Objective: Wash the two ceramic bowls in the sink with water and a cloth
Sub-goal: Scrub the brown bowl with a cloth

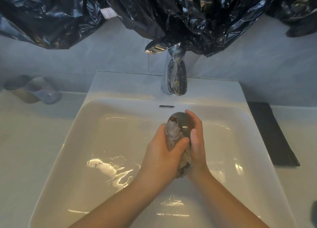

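Over the white sink (pixel 80 142), both my hands meet around one dark ceramic bowl (pixel 184 123), tipped on its side. My right hand (pixel 197 138) cups the bowl's outer wall from the right. My left hand (pixel 164 150) presses a wet beige cloth (pixel 172 135) against the bowl's left side and into its opening; the cloth's tail hangs down between my wrists. A second bowl is not in view. Shallow water lies in the basin.
A chrome faucet (pixel 176 78) stands at the back of the sink, its lever (pixel 155 48) up left; no stream shows. Black plastic sheeting (pixel 171 13) hangs above. Two tumblers (pixel 34 90) lie on the left counter. A dark mat (pixel 272 133) lies on the right.
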`<control>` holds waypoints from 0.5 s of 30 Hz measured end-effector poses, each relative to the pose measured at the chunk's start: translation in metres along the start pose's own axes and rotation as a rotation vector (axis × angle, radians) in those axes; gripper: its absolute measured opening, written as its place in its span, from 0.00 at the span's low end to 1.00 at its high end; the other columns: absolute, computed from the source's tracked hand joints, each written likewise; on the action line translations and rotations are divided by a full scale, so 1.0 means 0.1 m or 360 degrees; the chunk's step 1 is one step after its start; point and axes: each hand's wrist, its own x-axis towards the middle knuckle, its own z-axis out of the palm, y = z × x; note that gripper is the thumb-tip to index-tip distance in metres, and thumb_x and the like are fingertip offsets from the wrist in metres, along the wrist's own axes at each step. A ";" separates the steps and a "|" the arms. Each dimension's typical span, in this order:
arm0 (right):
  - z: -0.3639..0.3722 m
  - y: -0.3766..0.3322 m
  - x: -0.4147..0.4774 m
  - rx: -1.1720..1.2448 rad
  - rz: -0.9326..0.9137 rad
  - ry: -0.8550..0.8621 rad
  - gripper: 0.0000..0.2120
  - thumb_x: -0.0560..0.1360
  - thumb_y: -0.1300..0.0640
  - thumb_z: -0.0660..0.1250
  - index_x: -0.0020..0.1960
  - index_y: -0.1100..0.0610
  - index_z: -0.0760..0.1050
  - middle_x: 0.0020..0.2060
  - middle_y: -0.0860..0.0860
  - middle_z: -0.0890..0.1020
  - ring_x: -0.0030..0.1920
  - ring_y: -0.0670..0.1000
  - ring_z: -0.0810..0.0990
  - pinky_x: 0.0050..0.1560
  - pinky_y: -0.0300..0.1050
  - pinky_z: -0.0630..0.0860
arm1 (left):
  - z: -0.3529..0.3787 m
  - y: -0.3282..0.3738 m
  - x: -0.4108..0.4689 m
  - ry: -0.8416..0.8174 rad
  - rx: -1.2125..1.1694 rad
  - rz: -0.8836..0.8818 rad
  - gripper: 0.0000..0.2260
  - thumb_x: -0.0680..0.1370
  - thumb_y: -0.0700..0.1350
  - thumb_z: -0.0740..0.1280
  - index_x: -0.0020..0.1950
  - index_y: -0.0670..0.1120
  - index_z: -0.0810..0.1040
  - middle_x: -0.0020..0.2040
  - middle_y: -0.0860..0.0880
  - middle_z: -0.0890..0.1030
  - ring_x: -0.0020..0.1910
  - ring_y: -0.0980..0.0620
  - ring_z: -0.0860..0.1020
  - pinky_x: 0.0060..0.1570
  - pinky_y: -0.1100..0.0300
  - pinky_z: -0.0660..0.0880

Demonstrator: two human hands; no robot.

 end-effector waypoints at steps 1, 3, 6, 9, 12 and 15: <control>0.00 -0.01 0.00 0.0113 0.0125 -0.0039 0.27 0.66 0.28 0.67 0.61 0.39 0.76 0.60 0.52 0.79 0.60 0.53 0.79 0.55 0.46 0.79 | -0.02 0.00 0.02 -0.0003 0.0048 0.0057 0.09 0.77 0.44 0.67 0.55 0.53 0.74 0.46 0.55 0.82 0.45 0.63 0.81 0.45 0.64 0.79; 0.00 -0.16 -0.01 0.0426 0.0546 -0.0103 0.22 0.70 0.34 0.67 0.57 0.44 0.82 0.56 0.52 0.84 0.57 0.52 0.82 0.51 0.44 0.80 | -0.11 0.00 0.04 -0.0070 0.0174 0.0202 0.07 0.77 0.43 0.68 0.52 0.52 0.74 0.43 0.55 0.81 0.44 0.63 0.80 0.45 0.66 0.77; -0.08 -0.27 0.05 0.0820 0.0960 -0.0234 0.26 0.70 0.36 0.59 0.50 0.54 0.85 0.47 0.55 0.86 0.49 0.53 0.85 0.51 0.48 0.80 | -0.27 -0.02 0.07 -0.0319 0.0538 0.0416 0.06 0.76 0.43 0.69 0.47 0.50 0.72 0.40 0.57 0.78 0.46 0.60 0.75 0.42 0.71 0.71; -0.07 -0.28 0.05 0.0831 0.0915 -0.0146 0.24 0.67 0.38 0.61 0.47 0.55 0.85 0.42 0.54 0.86 0.45 0.53 0.84 0.52 0.50 0.77 | -0.28 -0.05 0.04 -0.0280 0.0477 0.0381 0.06 0.75 0.45 0.70 0.44 0.52 0.74 0.40 0.56 0.79 0.49 0.54 0.75 0.47 0.64 0.73; 0.01 -0.19 0.00 0.0532 0.0608 -0.0033 0.22 0.67 0.38 0.68 0.55 0.50 0.80 0.45 0.53 0.85 0.49 0.54 0.82 0.50 0.48 0.78 | -0.17 -0.01 0.00 -0.0057 0.0103 0.0221 0.08 0.75 0.40 0.70 0.41 0.52 0.76 0.35 0.56 0.82 0.38 0.59 0.80 0.37 0.65 0.76; 0.00 -0.09 -0.02 0.0176 0.0247 -0.0069 0.32 0.59 0.26 0.70 0.59 0.38 0.74 0.55 0.57 0.79 0.54 0.56 0.79 0.54 0.54 0.78 | -0.11 0.02 -0.02 -0.0059 -0.0036 0.0156 0.06 0.76 0.39 0.69 0.45 0.50 0.77 0.36 0.58 0.83 0.37 0.61 0.81 0.34 0.68 0.75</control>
